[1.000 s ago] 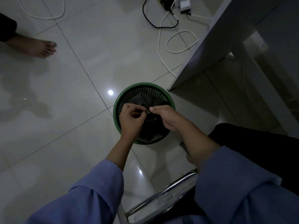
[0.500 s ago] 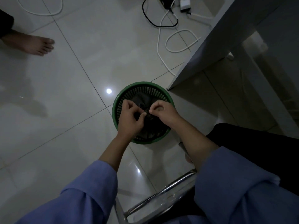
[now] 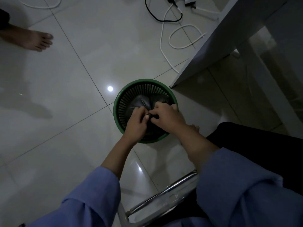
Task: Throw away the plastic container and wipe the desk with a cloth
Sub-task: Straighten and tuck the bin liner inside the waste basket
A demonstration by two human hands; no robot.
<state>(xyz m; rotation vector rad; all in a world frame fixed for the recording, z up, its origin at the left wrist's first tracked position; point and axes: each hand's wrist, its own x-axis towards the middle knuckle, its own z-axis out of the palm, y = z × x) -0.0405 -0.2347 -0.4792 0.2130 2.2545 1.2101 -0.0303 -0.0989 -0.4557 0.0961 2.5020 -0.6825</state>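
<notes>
A round green mesh waste basket stands on the tiled floor beside the desk's corner. A dark plastic bag lies bunched up inside it. My left hand and my right hand meet over the basket's middle, and the fingers of both pinch the gathered neck of the bag. What the bag holds is hidden. The plastic container and the cloth are out of sight.
The white desk juts in from the upper right. White and black cables trail over the floor behind the basket. Another person's bare foot stands at the far left. A chrome chair frame is below my arms.
Both hands have sunk a little lower into the basket and shifted slightly right, still working the bag's neck between the fingers. The basket has stayed in place.
</notes>
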